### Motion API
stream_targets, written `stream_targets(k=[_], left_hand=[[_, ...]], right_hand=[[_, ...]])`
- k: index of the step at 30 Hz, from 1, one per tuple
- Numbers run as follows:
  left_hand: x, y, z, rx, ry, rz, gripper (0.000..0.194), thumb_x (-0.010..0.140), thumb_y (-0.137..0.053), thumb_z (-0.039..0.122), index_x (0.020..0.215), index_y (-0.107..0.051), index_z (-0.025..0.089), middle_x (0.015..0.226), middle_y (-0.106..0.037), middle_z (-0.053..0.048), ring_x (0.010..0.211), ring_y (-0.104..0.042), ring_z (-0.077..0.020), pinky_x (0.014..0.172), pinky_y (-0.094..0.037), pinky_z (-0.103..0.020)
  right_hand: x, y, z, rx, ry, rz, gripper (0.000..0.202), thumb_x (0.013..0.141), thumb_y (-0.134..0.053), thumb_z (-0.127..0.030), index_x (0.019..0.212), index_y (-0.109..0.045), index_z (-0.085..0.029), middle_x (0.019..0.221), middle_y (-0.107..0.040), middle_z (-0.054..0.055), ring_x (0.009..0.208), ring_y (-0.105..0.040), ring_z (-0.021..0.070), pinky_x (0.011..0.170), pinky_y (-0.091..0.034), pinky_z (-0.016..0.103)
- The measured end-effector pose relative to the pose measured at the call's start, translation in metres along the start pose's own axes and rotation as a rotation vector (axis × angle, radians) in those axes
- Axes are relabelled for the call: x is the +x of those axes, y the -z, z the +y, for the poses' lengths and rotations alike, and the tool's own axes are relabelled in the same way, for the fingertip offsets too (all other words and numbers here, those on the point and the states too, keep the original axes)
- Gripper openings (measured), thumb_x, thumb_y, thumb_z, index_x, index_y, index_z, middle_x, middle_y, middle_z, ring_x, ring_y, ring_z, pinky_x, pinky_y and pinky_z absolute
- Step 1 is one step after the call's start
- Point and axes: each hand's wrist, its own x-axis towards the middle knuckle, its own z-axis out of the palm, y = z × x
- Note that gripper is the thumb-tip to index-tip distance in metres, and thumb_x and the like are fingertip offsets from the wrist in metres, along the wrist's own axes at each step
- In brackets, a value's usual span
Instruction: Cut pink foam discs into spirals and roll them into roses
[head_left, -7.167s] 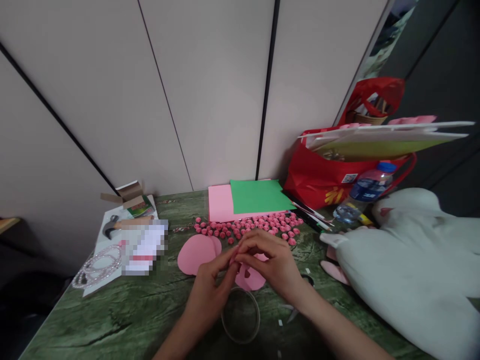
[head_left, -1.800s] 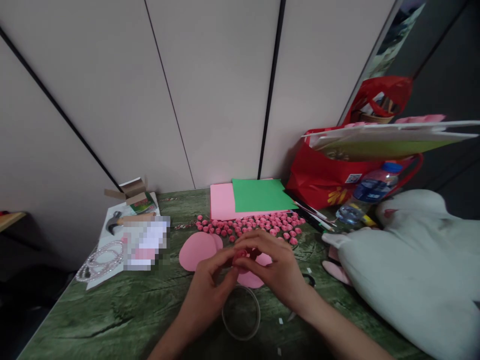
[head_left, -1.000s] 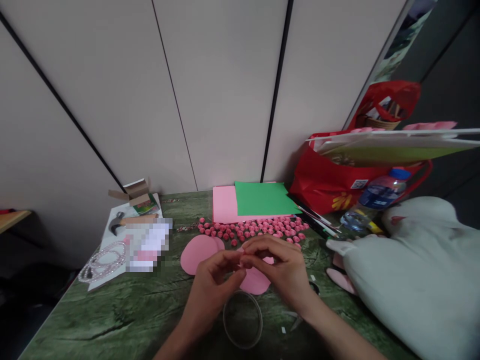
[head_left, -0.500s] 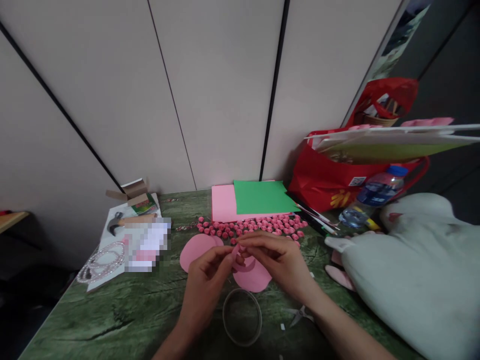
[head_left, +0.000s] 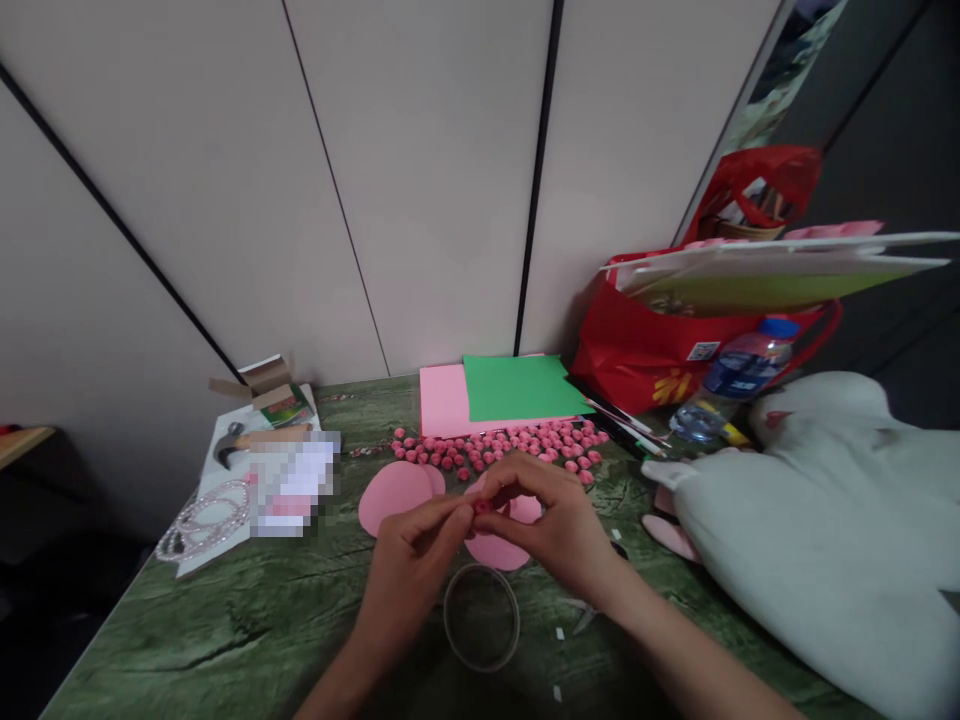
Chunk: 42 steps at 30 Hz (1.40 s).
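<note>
"Head view: how much looked finished?"

"Dozens of small pink rolled-paper rosettes (head_left: 517,441) sat clustered on the green wood-grain counter (head_left: 300,620), apparently complete. One small deep-pink paper coil (head_left: 482,508) seemed unfinished, though I couldn't tell whether its end was fixed. A flat pink paper circle (head_left: 396,497) lay unrolled, as did a partly hidden pink paper piece (head_left: 501,553)."

"And the coil, relative to the grip?"

"Right at the fingertips: the right hand (head_left: 564,520) held it between thumb and finger, while the left hand (head_left: 416,560) pinched narrowly at its left edge, above that pink paper piece."
</note>
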Motion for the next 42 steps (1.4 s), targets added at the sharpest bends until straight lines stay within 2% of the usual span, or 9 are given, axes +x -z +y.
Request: stream_targets(k=[5, 11, 17, 19, 22, 27, 31, 34, 42], left_hand=[[0.001, 0.002, 0.001, -0.047, 0.03, -0.023, 0.018, 0.074, -0.059, 0.024, 0.084, -0.073, 0.019, 0.08, -0.072, -0.003, 0.076, -0.063, -0.0193, 0.071, -0.049, -0.027], [0.003, 0.005, -0.006, -0.139, 0.144, -0.029, 0.017, 0.07, -0.063, 0.024, 0.081, -0.073, 0.015, 0.075, -0.072, -0.006, 0.071, -0.064, -0.02, 0.066, -0.05, -0.027], [0.007, 0.009, -0.013, -0.298, 0.205, 0.123, 0.014, 0.064, -0.069, 0.024, 0.074, -0.073, 0.016, 0.074, -0.072, -0.005, 0.07, -0.064, -0.0177, 0.067, -0.05, -0.026], [0.009, 0.01, -0.014, -0.373, 0.216, 0.163, 0.012, 0.063, -0.07, 0.024, 0.07, -0.073, 0.015, 0.072, -0.072, -0.005, 0.069, -0.063, -0.0163, 0.065, -0.05, -0.024], [0.012, 0.011, -0.014, -0.461, 0.231, 0.2, 0.013, 0.06, -0.072, 0.025, 0.068, -0.072, 0.014, 0.071, -0.072, -0.005, 0.069, -0.063, -0.0157, 0.064, -0.05, -0.023], [0.012, 0.011, -0.017, -0.32, 0.205, 0.271, 0.015, 0.061, -0.071, 0.024, 0.073, -0.073, 0.015, 0.075, -0.073, -0.006, 0.074, -0.065, -0.0176, 0.073, -0.05, -0.026], [0.011, 0.009, -0.019, -0.24, 0.184, 0.281, 0.014, 0.062, -0.071, 0.023, 0.073, -0.073, 0.016, 0.075, -0.073, -0.005, 0.074, -0.065, -0.0186, 0.072, -0.052, -0.027], [0.012, 0.008, -0.02, -0.199, 0.165, 0.283, 0.014, 0.062, -0.07, 0.023, 0.074, -0.073, 0.016, 0.075, -0.073, -0.005, 0.072, -0.066, -0.0181, 0.07, -0.053, -0.026], [0.009, 0.002, -0.016, -0.063, 0.096, 0.193, 0.012, 0.062, -0.068, 0.02, 0.073, -0.072, 0.017, 0.073, -0.073, -0.003, 0.068, -0.067, -0.0176, 0.065, -0.054, -0.024]], right_hand=[[-0.002, -0.006, 0.005, -0.032, 0.069, 0.015, 0.009, 0.073, -0.065, -0.023, 0.073, -0.058, -0.019, 0.072, -0.06, 0.001, 0.068, -0.056, 0.0137, 0.06, -0.046, 0.026], [-0.003, -0.011, 0.009, -0.121, 0.117, -0.047, 0.013, 0.071, -0.067, -0.024, 0.072, -0.055, -0.019, 0.072, -0.055, 0.0, 0.066, -0.054, 0.0133, 0.06, -0.045, 0.026], [0.001, -0.005, 0.004, 0.052, -0.054, -0.19, 0.03, 0.066, -0.072, -0.027, 0.09, -0.056, -0.021, 0.084, -0.059, 0.001, 0.073, -0.058, 0.0131, 0.064, -0.05, 0.025], [0.002, -0.005, 0.004, 0.11, -0.107, -0.21, 0.029, 0.067, -0.07, -0.024, 0.092, -0.055, -0.021, 0.087, -0.061, 0.001, 0.076, -0.059, 0.013, 0.066, -0.051, 0.025], [0.002, -0.01, 0.006, 0.155, -0.196, -0.183, 0.021, 0.07, -0.066, -0.019, 0.089, -0.056, -0.021, 0.082, -0.062, 0.0, 0.068, -0.059, 0.0108, 0.061, -0.051, 0.023], [0.001, -0.014, 0.013, 0.218, -0.302, -0.109, 0.01, 0.072, -0.062, -0.018, 0.082, -0.058, -0.019, 0.075, -0.061, -0.001, 0.063, -0.059, 0.0099, 0.054, -0.05, 0.02], [0.003, -0.013, 0.013, 0.275, -0.336, -0.123, 0.006, 0.075, -0.059, -0.019, 0.08, -0.062, -0.018, 0.073, -0.063, 0.0, 0.061, -0.059, 0.0099, 0.055, -0.05, 0.022], [0.004, -0.011, 0.011, 0.244, -0.339, -0.077, 0.005, 0.074, -0.06, -0.021, 0.076, -0.063, -0.017, 0.07, -0.064, 0.001, 0.062, -0.06, 0.0106, 0.056, -0.049, 0.022], [0.003, -0.006, 0.011, 0.198, -0.309, 0.048, 0.011, 0.074, -0.06, -0.022, 0.083, -0.054, -0.018, 0.069, -0.061, -0.001, 0.058, -0.06, 0.0101, 0.053, -0.048, 0.021]])
